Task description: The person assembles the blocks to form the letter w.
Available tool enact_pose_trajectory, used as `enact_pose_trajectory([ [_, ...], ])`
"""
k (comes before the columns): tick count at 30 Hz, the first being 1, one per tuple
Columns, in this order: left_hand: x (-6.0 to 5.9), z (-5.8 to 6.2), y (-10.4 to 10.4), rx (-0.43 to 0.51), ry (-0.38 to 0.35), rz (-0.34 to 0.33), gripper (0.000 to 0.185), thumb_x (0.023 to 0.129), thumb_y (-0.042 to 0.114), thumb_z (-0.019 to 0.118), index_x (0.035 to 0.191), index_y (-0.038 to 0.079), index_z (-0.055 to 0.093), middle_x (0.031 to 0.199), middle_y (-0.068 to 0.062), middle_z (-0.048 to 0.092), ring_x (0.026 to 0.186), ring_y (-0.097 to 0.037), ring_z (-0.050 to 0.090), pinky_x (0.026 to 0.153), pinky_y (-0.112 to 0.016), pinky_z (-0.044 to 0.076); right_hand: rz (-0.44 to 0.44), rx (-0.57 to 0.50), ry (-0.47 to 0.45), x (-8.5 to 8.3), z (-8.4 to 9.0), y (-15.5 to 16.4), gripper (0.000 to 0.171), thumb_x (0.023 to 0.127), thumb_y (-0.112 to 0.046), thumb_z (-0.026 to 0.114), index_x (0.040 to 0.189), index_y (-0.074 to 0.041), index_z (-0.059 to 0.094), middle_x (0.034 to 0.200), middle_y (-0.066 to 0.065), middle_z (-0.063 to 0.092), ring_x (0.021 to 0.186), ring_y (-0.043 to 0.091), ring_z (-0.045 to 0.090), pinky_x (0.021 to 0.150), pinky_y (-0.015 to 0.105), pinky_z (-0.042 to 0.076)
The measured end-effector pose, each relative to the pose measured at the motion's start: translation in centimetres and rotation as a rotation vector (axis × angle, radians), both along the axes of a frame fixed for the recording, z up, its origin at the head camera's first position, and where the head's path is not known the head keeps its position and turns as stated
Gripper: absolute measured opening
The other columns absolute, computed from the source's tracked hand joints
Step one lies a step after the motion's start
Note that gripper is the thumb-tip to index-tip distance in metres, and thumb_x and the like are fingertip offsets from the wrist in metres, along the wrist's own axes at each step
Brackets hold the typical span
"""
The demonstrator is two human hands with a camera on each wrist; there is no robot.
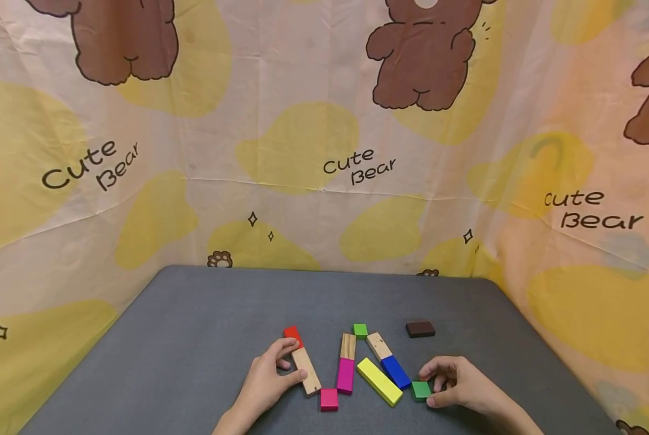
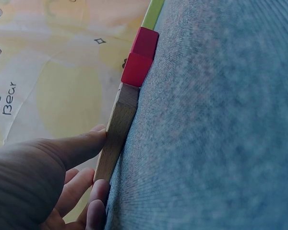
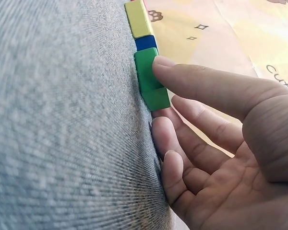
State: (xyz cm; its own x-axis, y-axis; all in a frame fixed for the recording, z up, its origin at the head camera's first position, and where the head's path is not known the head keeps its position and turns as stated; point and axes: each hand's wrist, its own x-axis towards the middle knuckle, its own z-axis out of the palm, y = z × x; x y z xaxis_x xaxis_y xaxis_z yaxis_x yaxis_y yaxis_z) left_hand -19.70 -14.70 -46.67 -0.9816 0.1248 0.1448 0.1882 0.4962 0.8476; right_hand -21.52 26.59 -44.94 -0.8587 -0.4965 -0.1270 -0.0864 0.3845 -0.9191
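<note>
My left hand (image 1: pixel 270 377) lies along the left side of a slanting row made of a red block (image 1: pixel 291 332) and a plain wooden block (image 1: pixel 306 371). Its index fingertip is on the red block and its thumb touches the wooden one. In the left wrist view, the thumb lies against the wooden block (image 2: pixel 116 136), with the other fingers bent beside its end. A dark green block (image 1: pixel 420 390) is pinched between the thumb and a finger of my right hand (image 1: pixel 457 386). The right wrist view shows that thumb on the green block's (image 3: pixel 149 72) near face.
Between the hands lie a crimson block (image 1: pixel 329 399), a magenta block (image 1: pixel 346 376), a short wooden block (image 1: pixel 348 345), a light green block (image 1: pixel 360 330), another wooden block (image 1: pixel 379 345), a blue block (image 1: pixel 395 371) and a yellow block (image 1: pixel 379 382). Farther back is a dark brown block (image 1: pixel 420 329).
</note>
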Motion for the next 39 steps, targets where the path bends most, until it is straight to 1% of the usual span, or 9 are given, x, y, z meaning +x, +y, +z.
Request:
enact_pose_trajectory([
  [15, -0.03, -0.01, 0.00, 0.008, -0.025, -0.010, 0.064, 0.079, 0.031, 0.084, 0.132, 0.007, 0.057, 0.129, -0.009, 0.063, 0.084, -0.016, 0.056, 0.073, -0.037, 0.045, 0.027, -0.011, 0.009, 0.03, -0.20, 0.36, 0.036, 0.080, -0.009, 0.082, 0.111, 0.004, 0.066, 0.100, 0.012, 0.066, 0.076, 0.021, 0.059, 0.059, 0.024, 0.045],
  [22, -0.06, -0.08, -0.04, 0.013, -0.023, -0.012, 0.064, 0.079, 0.032, 0.084, 0.132, 0.008, 0.057, 0.130, -0.009, 0.063, 0.084, -0.016, 0.056, 0.073, -0.037, 0.045, 0.027, -0.035, -0.003, -0.03, -0.13, 0.27, 0.033, 0.084, -0.006, 0.078, 0.112, 0.005, 0.066, 0.102, 0.013, 0.065, 0.076, 0.020, 0.059, 0.060, 0.025, 0.045],
  [27, -0.08, -0.17, -0.03, 0.014, -0.018, -0.015, 0.064, 0.079, 0.032, 0.084, 0.132, 0.009, 0.057, 0.129, -0.008, 0.063, 0.084, -0.015, 0.056, 0.073, -0.037, 0.045, 0.041, -0.036, 0.022, 0.14, -0.03, 0.35, 0.031, 0.085, -0.007, 0.077, 0.112, 0.006, 0.066, 0.102, 0.015, 0.065, 0.075, 0.019, 0.059, 0.061, 0.024, 0.046],
  [34, -0.10, -0.04, 0.06, 0.010, -0.019, -0.014, 0.063, 0.079, 0.033, 0.084, 0.132, 0.009, 0.057, 0.129, -0.008, 0.063, 0.084, -0.015, 0.056, 0.073, -0.037, 0.045, 0.033, 0.005, 0.046, 0.26, -0.14, 0.51, 0.031, 0.086, -0.013, 0.078, 0.110, 0.003, 0.067, 0.101, 0.012, 0.066, 0.076, 0.018, 0.059, 0.062, 0.025, 0.046],
  [39, -0.13, -0.09, -0.05, 0.009, -0.018, -0.007, 0.064, 0.079, 0.033, 0.084, 0.132, 0.009, 0.057, 0.129, -0.008, 0.063, 0.084, -0.015, 0.056, 0.072, -0.037, 0.045, 0.035, 0.009, 0.067, 0.12, -0.19, 0.39, 0.029, 0.088, -0.014, 0.076, 0.111, 0.002, 0.067, 0.101, 0.010, 0.066, 0.077, 0.018, 0.059, 0.064, 0.025, 0.046],
])
